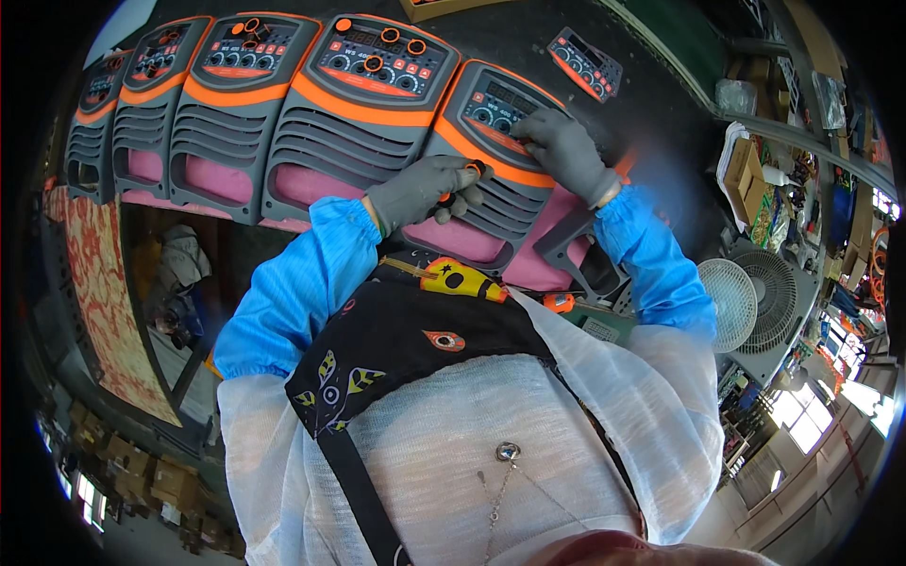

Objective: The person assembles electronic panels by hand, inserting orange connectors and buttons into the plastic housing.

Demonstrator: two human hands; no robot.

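Both my hands wear grey gloves. My left hand is closed on small black-and-orange knobs, one showing at the thumb and another lower among the fingers. It is in front of the vents of a grey-and-orange machine front panel. On that panel's upper control area, my right hand has its fingers bent together over the dials. Whether a small part is between its fingertips is hidden. Left of this panel stands a similar front panel with loose orange-ringed knobs lying on its control face.
More matching front panels line up to the left, pink material showing through their openings. A separate control plate lies on the dark table behind my right hand. At right are a fan and a cardboard box. An orange-and-black object lies near my apron.
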